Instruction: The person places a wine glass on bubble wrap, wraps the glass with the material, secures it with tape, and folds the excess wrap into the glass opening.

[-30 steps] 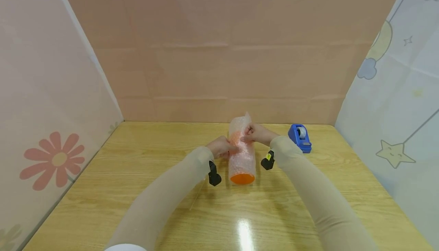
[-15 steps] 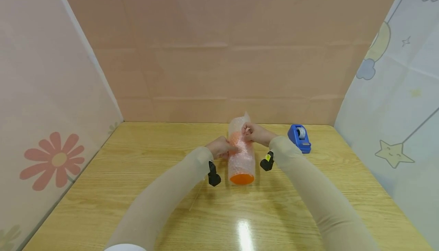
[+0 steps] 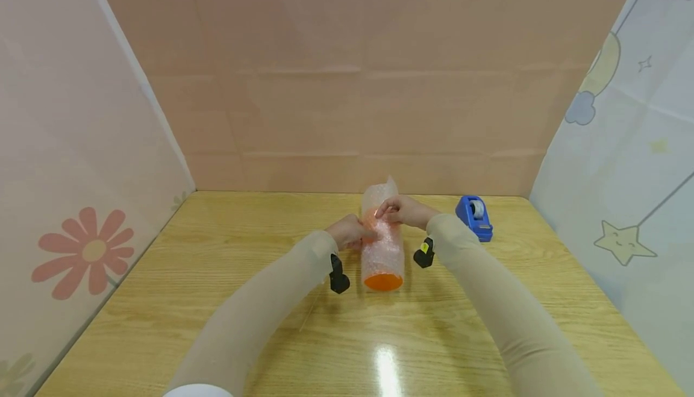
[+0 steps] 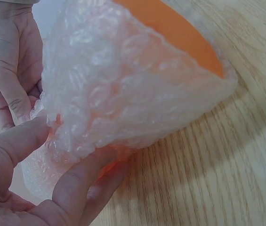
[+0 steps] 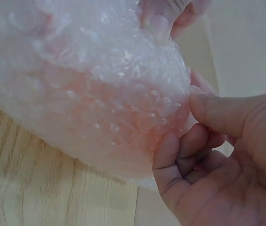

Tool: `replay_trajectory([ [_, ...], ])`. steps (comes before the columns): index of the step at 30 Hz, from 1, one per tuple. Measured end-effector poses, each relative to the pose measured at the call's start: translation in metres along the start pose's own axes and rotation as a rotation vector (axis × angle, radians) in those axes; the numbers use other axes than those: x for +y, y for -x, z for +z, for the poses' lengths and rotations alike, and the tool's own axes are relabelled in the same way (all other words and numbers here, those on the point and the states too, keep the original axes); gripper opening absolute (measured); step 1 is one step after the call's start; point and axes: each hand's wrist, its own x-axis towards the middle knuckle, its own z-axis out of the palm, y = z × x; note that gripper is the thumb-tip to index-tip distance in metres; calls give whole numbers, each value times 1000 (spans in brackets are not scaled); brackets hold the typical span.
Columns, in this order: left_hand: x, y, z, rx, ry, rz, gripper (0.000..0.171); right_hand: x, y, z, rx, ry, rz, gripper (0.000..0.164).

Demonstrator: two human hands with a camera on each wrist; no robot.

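Note:
An orange object [image 3: 383, 282], its round end facing me, lies rolled in clear bubble wrap [image 3: 382, 258] on the table. One corner of the wrap sticks up at the far end. My left hand [image 3: 346, 232] grips the bundle from the left side, thumb on top and fingers low on the wrap in the left wrist view. On the other side, my right hand [image 3: 408, 211] has its thumb and fingers on the bubble wrap [image 5: 118, 108], some fingers curled, pinching at its surface. The object's middle is blurred by the wrap, so its kind cannot be told.
A blue tape dispenser [image 3: 475, 219] with a roll of tape stands at the back right, beyond my right sleeve. The wooden table [image 3: 260, 222] ends at a pink-brown back wall [image 3: 347, 114]. Patterned sheets flank it on both sides.
My right hand's fingers have shifted a little leftward over the top of the wrap. The left hand and the bundle stay in place.

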Motion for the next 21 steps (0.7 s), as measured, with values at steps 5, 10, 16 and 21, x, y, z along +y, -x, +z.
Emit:
replay_trajectory([
  [5, 0, 1, 1, 0, -1, -1, 18, -1, 1, -1, -40, 29, 2, 23],
  [10, 1, 0, 1, 11, -9, -13, 26, -2, 1, -2, -57, 41, 2, 27],
  [16, 1, -1, 1, -1, 8, -13, 28, -3, 1, -2, -73, 46, -18, 31],
  [21, 1, 0, 1, 8, -17, -16, 29, -3, 2, 0, -76, 27, -6, 33],
])
